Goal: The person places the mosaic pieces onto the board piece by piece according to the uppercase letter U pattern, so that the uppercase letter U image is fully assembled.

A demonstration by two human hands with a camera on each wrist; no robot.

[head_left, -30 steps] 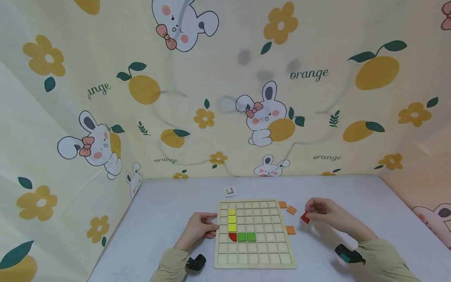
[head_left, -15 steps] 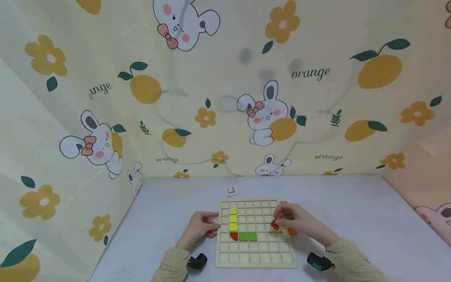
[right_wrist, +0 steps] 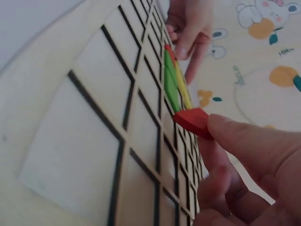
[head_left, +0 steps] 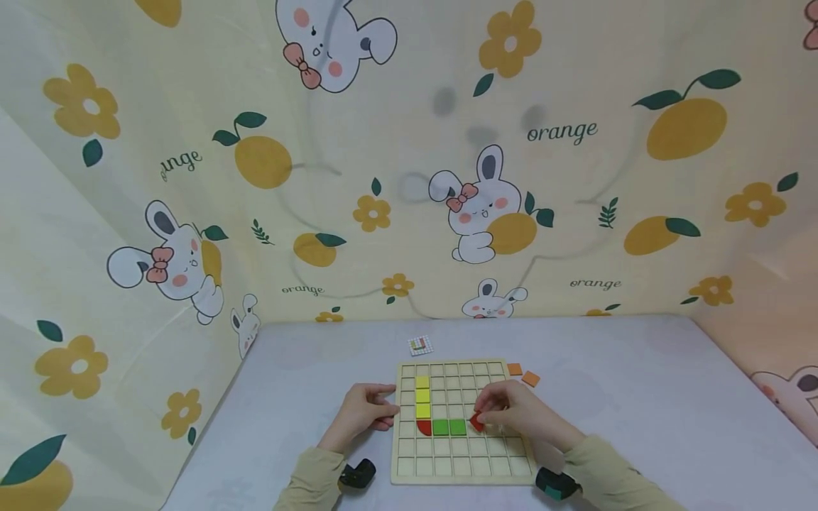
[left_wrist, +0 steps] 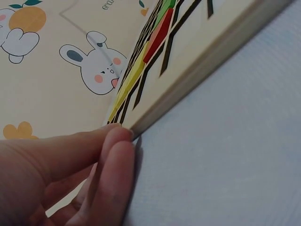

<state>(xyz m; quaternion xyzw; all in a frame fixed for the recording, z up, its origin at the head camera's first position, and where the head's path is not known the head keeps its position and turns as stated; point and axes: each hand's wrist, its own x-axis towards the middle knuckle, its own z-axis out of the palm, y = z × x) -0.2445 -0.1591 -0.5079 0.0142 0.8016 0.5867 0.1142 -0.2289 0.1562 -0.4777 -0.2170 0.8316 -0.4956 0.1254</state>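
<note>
Two bare hands share the wooden grid board [head_left: 460, 466], and we read a separate function in each. The left hand [head_left: 364, 410] rests its fingertips against the board's left edge, not wrapped round it; we judge that this contact braces the board against sliding on the table [head_left: 287, 369]. The right hand [head_left: 520, 408] grasps a red tile [head_left: 476, 421], pinched between thumb and fingers and tilted over the board, just beside the right end of two green tiles [head_left: 440, 427]. This grip, in our judgement, leaves the tile's leading edge exposed for alignment with a cell (whether it touches the board, we cannot tell).

We note that the cells locate the seated pieces: three yellow tiles [head_left: 422, 396] occupy one column, a red quarter-round tile [head_left: 424, 427] sits directly below them, and the green tiles extend rightward from it. Beyond the far edge lies a small pattern card [head_left: 420, 345], probably positioned to remain readable. Two orange tiles [head_left: 531, 378] lie near the board's far right corner, conveniently, we presume, for the right hand.
</note>
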